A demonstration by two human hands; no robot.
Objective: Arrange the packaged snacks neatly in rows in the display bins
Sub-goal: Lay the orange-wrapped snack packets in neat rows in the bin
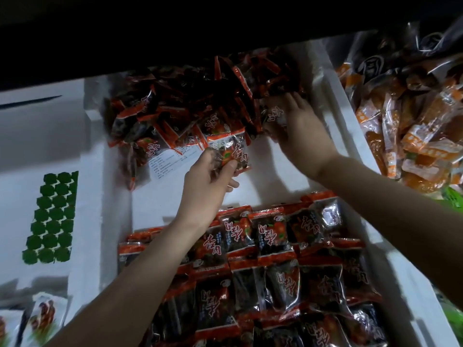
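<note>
A white foam bin (pixel 333 96) holds red-and-black snack packets. A loose heap of them (pixel 190 96) fills the far end. Neat rows of the same packets (pixel 275 271) lie flat at the near end, with bare bin floor between. My left hand (pixel 208 181) grips one packet (pixel 235 152) by its lower edge, just in front of the heap. My right hand (pixel 298 128) reaches into the heap's right side and its fingers curl round another packet (pixel 273 116).
A neighbouring bin on the right holds orange-and-white packets (pixel 413 116). On the left lies a white foam surface with a green patterned sheet (pixel 53 219). Light-coloured packets (pixel 37 321) sit at the bottom left. A dark shelf overhangs the top.
</note>
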